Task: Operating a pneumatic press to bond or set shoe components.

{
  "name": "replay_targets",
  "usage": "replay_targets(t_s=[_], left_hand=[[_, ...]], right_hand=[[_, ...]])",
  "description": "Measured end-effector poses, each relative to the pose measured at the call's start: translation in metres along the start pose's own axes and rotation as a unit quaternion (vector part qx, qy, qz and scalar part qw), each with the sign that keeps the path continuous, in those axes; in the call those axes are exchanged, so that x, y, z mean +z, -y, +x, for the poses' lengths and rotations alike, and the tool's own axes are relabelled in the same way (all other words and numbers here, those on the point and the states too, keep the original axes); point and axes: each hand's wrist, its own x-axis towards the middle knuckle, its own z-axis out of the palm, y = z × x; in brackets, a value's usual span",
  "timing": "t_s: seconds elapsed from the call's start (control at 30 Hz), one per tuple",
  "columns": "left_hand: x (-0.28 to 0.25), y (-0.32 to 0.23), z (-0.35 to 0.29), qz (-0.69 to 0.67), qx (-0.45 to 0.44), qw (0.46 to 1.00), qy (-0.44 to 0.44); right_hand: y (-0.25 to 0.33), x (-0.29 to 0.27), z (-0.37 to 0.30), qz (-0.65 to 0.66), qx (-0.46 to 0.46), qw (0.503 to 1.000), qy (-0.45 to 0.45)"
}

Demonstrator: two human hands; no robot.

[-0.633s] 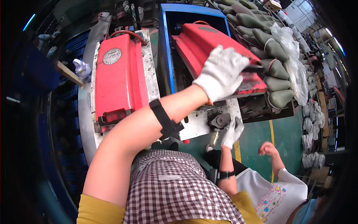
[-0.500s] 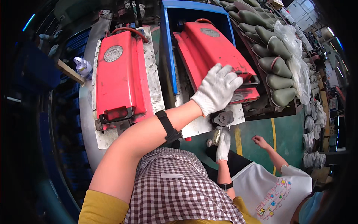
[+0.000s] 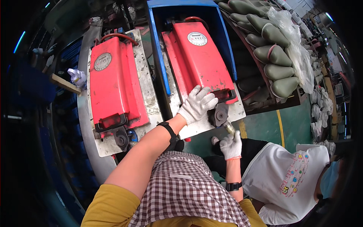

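Observation:
My left hand, in a white knit glove, lies with fingers apart on the front edge of the right-hand red metal cover, beside its black handle. That cover sits low on a pale metal plate inside a blue frame. In front of it is a dark round latch with a brass-coloured lever. My right hand, also gloved, has its fingers curled at the lever's outer end; how much of the end they enclose is partly hidden.
To the left stands a second red cover with its own latch. Olive-green boot-shaped pieces fill a rack at the right, beside clear plastic sheeting. A co-worker in a white shirt is close at my right.
The right-hand cover has come down from a raised tilt. My left hand has shifted toward its front edge, left of the handle. The lever has swung rightward with my right hand.

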Motion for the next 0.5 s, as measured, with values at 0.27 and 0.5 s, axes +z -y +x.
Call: replay_targets(t_s=[0.27, 0.5], left_hand=[[-0.027, -0.011, 0.011, -0.026, -0.033, 0.998, 0.043], [-0.162, -0.006, -0.029, -0.058, -0.243, 0.962, 0.111]], right_hand=[[0.028, 0.003, 0.062, -0.288, -0.213, 0.93, -0.086], [0.018, 0.019, 0.038, -0.6, -0.501, 0.587, -0.213]])
